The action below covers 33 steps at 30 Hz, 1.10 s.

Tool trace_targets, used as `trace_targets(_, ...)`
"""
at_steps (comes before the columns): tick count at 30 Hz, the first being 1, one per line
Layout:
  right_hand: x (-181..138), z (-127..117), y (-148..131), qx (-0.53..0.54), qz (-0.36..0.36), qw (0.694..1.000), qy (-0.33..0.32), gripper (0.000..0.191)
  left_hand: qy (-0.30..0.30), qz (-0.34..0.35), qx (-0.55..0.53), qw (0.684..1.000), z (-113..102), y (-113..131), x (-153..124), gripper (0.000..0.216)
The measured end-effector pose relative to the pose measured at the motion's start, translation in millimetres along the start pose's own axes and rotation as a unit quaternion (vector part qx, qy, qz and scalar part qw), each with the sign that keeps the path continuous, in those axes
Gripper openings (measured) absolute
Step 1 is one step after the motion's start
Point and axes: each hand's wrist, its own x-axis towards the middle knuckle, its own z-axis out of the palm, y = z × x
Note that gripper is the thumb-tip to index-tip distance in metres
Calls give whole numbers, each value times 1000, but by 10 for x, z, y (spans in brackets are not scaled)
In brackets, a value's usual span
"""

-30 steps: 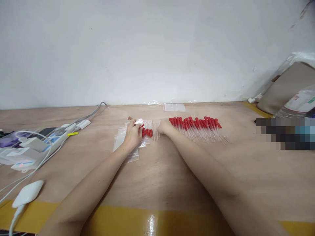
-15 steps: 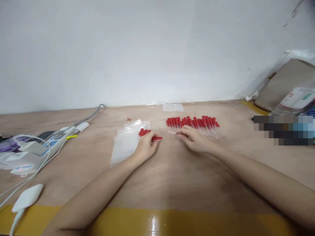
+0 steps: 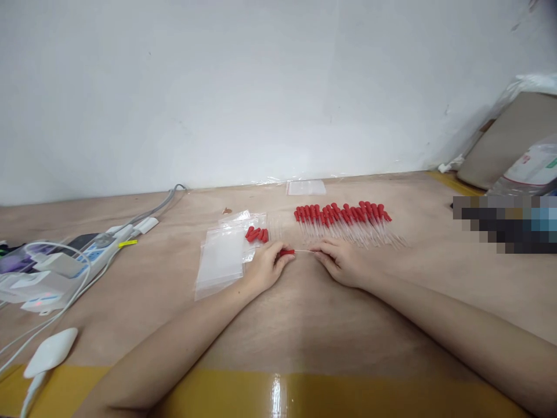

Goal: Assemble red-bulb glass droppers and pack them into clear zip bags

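Note:
Between the fingertips of my left hand is a red rubber dropper bulb, its mouth facing right. My right hand pinches a thin clear dropper tube, whose left end meets the bulb; how deep it sits I cannot tell. Loose red bulbs lie just beyond my left hand on clear plastic bags. Beside them are several bare clear tubes. A row of droppers with red bulbs on clear stems lies beyond my right hand.
A small clear bag lies near the wall. On the left are a white power strip with cables and a white charger. At the right stand a plastic bottle and a grey box. Yellow tape runs along the front edge.
Both hands have come slightly nearer to me. The tube in my right hand, earlier apart from the bulb near the dropper row, now lines up with and meets the bulb in my left hand.

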Motion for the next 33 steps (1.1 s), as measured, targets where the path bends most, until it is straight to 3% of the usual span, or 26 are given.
trace_targets(10, -24, -9, 31, -23, -2, 1000, -2, 23, -26, 61, -51, 996, -18, 8, 9, 18)
trace_targets(16, -31, 7, 59, -60, -15, 998, -16, 23, -59, 63, -70, 994, -33, 27, -3, 19)
trace_targets(25, -29, -50, -110, -149, -21, 988, -38, 27, -70, 71, -26, 995, -12, 29, -40, 19)
trace_targets(33, 13, -29, -220, -121, -1, 990, -75, 25, -74, 102, -33, 992, 7, 42, -42, 17)
